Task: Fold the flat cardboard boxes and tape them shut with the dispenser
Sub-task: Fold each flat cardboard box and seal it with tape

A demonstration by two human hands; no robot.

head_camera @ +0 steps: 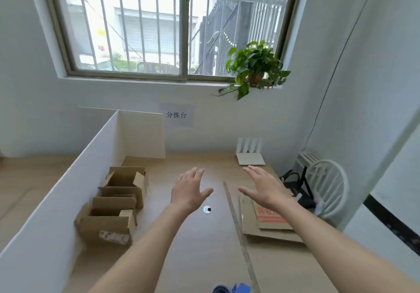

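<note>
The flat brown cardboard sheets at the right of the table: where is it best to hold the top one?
Probably at the near left edge of the top flat brown cardboard sheet, coming from the left with the right hand: that edge lies exposed and nearest.

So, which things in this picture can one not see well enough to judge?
- Blue tape dispenser, head view: cut off by the bottom edge.
- Flat brown cardboard stack: the right forearm covers part, and its red print is blurred.
- Dark items beyond the wooden table: too blurred to identify.
</note>
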